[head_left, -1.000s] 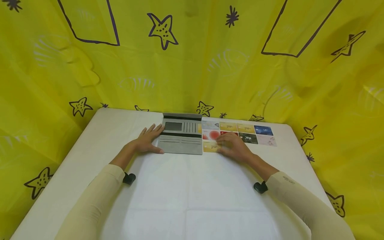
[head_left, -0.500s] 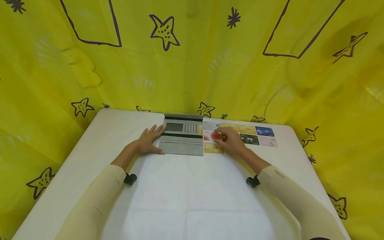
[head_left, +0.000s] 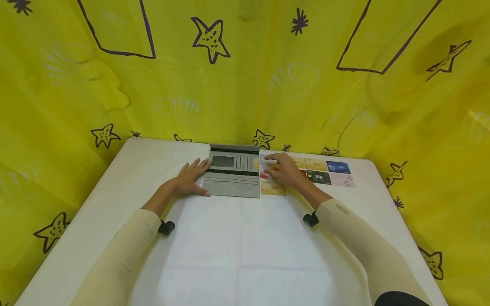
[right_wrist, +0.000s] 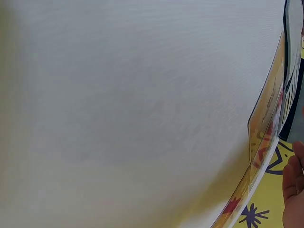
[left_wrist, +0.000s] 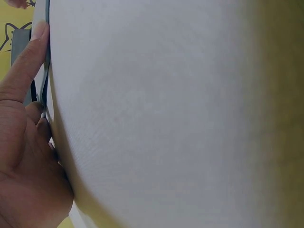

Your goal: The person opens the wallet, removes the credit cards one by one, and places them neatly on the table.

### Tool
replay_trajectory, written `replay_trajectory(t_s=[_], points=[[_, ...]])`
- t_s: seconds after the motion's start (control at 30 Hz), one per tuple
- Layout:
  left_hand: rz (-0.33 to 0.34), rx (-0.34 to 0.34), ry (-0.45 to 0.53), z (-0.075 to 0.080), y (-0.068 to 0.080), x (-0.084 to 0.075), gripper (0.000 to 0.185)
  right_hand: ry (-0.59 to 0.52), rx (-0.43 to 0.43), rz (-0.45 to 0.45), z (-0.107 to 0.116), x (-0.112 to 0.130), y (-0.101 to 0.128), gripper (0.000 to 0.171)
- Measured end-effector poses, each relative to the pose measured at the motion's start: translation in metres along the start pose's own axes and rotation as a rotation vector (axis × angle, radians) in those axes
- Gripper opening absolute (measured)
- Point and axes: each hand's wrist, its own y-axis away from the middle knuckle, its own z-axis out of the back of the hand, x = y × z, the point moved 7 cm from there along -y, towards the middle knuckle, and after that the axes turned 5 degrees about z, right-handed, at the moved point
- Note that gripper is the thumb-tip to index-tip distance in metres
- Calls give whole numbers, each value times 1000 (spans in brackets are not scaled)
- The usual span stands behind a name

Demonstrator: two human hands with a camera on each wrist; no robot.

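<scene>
A grey wallet point(head_left: 231, 187) lies unfolded at the back of the white table, with card slots and a dark window panel facing up. My left hand point(head_left: 187, 179) rests at its left edge, fingers spread and thumb straight along the lower corner. My right hand point(head_left: 288, 171) hovers over or touches the cards beside the wallet. Its thumb and forefinger stand apart, and no card shows plainly between them. Below that hand lies a gold card point(head_left: 273, 188). A pale silver card and a red-patterned one are mostly hidden by the fingers.
Right of my right hand lie a gold card point(head_left: 315, 164), a blue VIP card point(head_left: 338, 167), a black Vip card point(head_left: 319, 177) and a pale pink card point(head_left: 342, 179). A yellow curtain point(head_left: 245, 85) hangs directly behind the table point(head_left: 237, 246).
My right hand has moved left and away from me, from the lower gold card past the red-patterned card towards the silver one. The left hand and wallet keep their place.
</scene>
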Motion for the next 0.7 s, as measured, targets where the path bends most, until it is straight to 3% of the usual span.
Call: replay_trajectory(t_s=[0.27, 0.7], points=[[-6, -3, 9, 1, 1, -2, 117, -32, 7, -12, -9, 1, -13, 46], [-4, -5, 3, 1, 0, -3, 117, 10, 39, -50, -16, 8, -27, 46]])
